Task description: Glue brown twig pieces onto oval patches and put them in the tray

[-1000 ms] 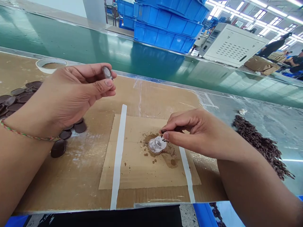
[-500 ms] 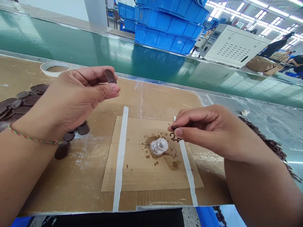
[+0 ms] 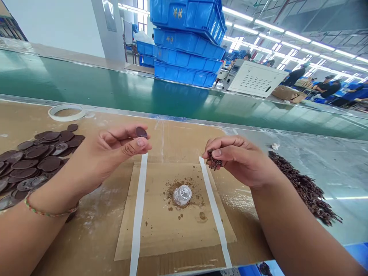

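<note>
My left hand (image 3: 115, 153) pinches a dark brown oval disc (image 3: 141, 132) upright between thumb and fingers. Opposite it, my right hand (image 3: 235, 157) has thumb and fingers closed on small dark brown curly pieces (image 3: 214, 163), whose ends stick out below the fingertips. Between and below both hands, a small clear container (image 3: 182, 194) with whitish contents stands on a cardboard sheet (image 3: 161, 230) spotted with wet brown marks. Many similar discs (image 3: 37, 151) lie piled beside my left forearm, which hides some. A long heap of dark curly pieces (image 3: 304, 188) lies beyond my right forearm.
White tape strips (image 3: 138, 214) run along both sides of the cardboard sheet. A tape roll (image 3: 66, 112) lies at the back left. Behind the table passes a green conveyor belt (image 3: 115, 90), with stacked blue crates (image 3: 186, 53) and a pale metal box (image 3: 255, 78) beyond. People work farther back.
The view has tipped upward, showing more of the room and both piles. In my right hand the curly pieces now show as a denser cluster. The disc in my left hand has turned slightly.
</note>
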Demonstrator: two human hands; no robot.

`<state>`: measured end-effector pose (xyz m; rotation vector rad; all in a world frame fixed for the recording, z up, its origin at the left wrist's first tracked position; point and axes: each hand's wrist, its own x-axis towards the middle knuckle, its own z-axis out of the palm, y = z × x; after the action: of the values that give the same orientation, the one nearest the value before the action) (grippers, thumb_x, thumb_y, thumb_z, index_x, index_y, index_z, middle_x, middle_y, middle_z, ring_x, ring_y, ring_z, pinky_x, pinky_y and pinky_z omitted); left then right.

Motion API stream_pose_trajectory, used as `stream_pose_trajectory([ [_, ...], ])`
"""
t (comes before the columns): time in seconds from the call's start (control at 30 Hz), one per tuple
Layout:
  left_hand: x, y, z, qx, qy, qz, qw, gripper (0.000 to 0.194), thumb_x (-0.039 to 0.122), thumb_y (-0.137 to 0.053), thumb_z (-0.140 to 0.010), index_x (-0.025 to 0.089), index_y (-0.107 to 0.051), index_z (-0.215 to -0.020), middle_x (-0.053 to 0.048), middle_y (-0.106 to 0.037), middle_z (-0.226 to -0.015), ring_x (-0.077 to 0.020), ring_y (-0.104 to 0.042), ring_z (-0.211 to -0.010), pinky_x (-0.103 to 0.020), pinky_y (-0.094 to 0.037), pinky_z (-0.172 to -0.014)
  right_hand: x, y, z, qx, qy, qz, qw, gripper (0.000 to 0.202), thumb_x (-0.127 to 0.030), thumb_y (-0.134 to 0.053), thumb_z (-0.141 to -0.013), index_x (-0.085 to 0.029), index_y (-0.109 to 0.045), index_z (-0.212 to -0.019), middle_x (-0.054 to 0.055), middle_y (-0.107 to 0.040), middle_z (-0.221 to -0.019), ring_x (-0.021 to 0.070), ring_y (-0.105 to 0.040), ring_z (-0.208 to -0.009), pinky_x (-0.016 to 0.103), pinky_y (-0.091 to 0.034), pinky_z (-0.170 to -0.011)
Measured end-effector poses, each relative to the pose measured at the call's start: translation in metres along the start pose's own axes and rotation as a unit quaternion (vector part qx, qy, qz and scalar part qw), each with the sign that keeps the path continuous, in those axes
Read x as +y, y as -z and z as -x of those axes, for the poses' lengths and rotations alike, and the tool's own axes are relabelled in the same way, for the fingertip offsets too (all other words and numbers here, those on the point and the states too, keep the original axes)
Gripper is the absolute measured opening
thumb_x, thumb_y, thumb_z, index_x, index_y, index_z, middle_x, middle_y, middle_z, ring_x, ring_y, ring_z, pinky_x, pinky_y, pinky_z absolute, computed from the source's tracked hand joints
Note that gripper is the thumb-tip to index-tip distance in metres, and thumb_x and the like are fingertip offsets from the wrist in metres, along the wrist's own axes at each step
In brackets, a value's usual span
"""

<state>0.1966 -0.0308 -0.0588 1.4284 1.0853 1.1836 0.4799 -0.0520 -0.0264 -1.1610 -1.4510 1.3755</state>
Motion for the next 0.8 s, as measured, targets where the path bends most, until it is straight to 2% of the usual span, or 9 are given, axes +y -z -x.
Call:
stream_pose_trajectory([
  [0.17,-0.004,-0.004,0.000,-0.023,0.010,0.018,1.000,0.040,0.038,-0.087,-0.070,0.034,-0.078,-0.109,-0.003,-0.076,-0.108,-0.0204,-0.074,-0.095,-0.023,-0.060,-0.086,0.004,0.001,-0.002,-0.011,0.005,-0.046,0.999,0.004,-0.020,-0.078,-0.064,-0.018,-0.078,-0.067,0.002,-0.069,-0.069,0.0108,-0.057,-0.058,0.020,-0.046,-0.052],
  [0.33,-0.008,-0.006,0.000,-0.041,0.003,0.070,0.997,0.044,0.029,-0.089,-0.068,0.032,-0.076,-0.110,-0.003,-0.078,-0.101,-0.0192,-0.076,-0.094,-0.018,-0.061,-0.082,0.004,0.001,0.000,-0.018,0.016,-0.036,0.999,0.005,-0.020,-0.078,-0.067,-0.018,-0.079,-0.071,0.003,-0.070,-0.073,0.0115,-0.059,-0.062,0.021,-0.046,-0.054],
  [0.43,-0.005,-0.007,0.001,-0.037,-0.003,0.080,0.996,0.045,0.025,-0.089,-0.069,0.028,-0.074,-0.111,-0.003,-0.078,-0.098,-0.0187,-0.076,-0.095,-0.017,-0.061,-0.081,0.002,0.005,-0.001,-0.016,0.030,0.000,0.999,0.007,-0.021,-0.078,-0.067,-0.018,-0.078,-0.073,0.003,-0.070,-0.073,0.0122,-0.059,-0.062,0.021,-0.045,-0.054],
  [0.5,-0.001,-0.007,0.002,-0.029,-0.014,0.076,0.997,0.042,0.023,-0.088,-0.070,0.027,-0.071,-0.108,-0.002,-0.077,-0.095,-0.0185,-0.076,-0.094,-0.018,-0.061,-0.082,0.004,0.011,-0.005,-0.013,0.022,0.032,0.999,0.011,-0.027,-0.076,-0.065,-0.018,-0.075,-0.072,0.004,-0.070,-0.075,0.0125,-0.058,-0.061,0.023,-0.045,-0.054],
  [0.6,0.004,-0.008,0.003,-0.025,-0.033,0.063,0.997,0.035,0.020,-0.087,-0.072,0.026,-0.068,-0.101,0.001,-0.077,-0.090,-0.0165,-0.076,-0.092,-0.017,-0.061,-0.082,0.015,0.027,-0.017,-0.026,-0.031,0.108,0.993,0.017,-0.035,-0.071,-0.064,-0.018,-0.072,-0.068,0.005,-0.070,-0.077,0.0132,-0.055,-0.060,0.025,-0.043,-0.053],
  [0.7,0.005,-0.008,0.004,-0.032,-0.035,0.052,0.998,0.033,0.020,-0.086,-0.072,0.026,-0.067,-0.098,0.002,-0.077,-0.091,-0.0145,-0.076,-0.089,-0.014,-0.060,-0.079,0.028,0.042,-0.028,-0.041,-0.077,0.187,0.978,0.015,-0.030,-0.072,-0.066,-0.016,-0.076,-0.067,0.006,-0.068,-0.070,0.0140,-0.054,-0.062,0.024,-0.039,-0.051],
  [0.8,0.003,-0.008,0.005,-0.043,-0.027,0.058,0.997,0.033,0.021,-0.088,-0.071,0.026,-0.067,-0.096,0.002,-0.077,-0.090,-0.0143,-0.076,-0.088,-0.014,-0.060,-0.078,0.035,0.049,-0.033,-0.037,-0.090,0.230,0.968,0.015,-0.029,-0.071,-0.068,-0.016,-0.078,-0.071,0.005,-0.069,-0.071,0.0137,-0.053,-0.063,0.023,-0.038,-0.051],
])
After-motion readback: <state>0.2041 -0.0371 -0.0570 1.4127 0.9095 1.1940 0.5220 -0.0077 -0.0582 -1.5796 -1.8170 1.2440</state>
